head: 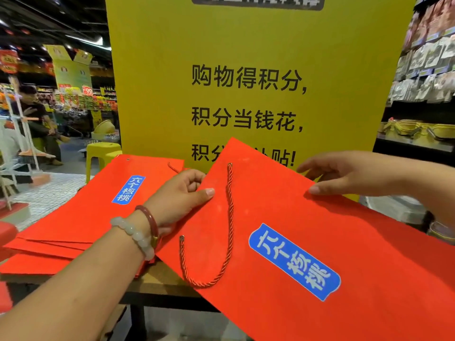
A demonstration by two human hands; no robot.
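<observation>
1. Flat red paper gift bag [283, 210]: matte, stiff, rectangular, folded flat. It is held tilted at centre-right, its near part over the counter's near edge.
2. Twisted red-and-gold cord handle [230, 217] lies in a loop on the bag face, ends set in two metal eyelets.
3. Blue rounded label with white characters [294, 262] is printed on the bag face, near right.
4. Left hand [179, 195] grips the bag's left edge, thumb flat on top, fingers curled under. Wrist wears a white bead bracelet [133, 233] and a red bangle [149, 217].
5. Right hand [349, 173] pinches the bag's far right edge, thumb on the face, fingers behind.
6. Stack of matching flat red paper bags [81, 217] lies fanned on the left, just beside the held bag and partly under the left wrist.
7. Brown wooden counter [157, 279] carries the stack; dark frame below.
8. Large yellow sign board with black characters [246, 57] stands upright behind the counter.
9. Room: a shop. Yellow plastic stool [103, 151] far left, pale tiled floor [49, 193], seated person [37, 119] far left, shelves of packaged goods [428, 57] on the right.
</observation>
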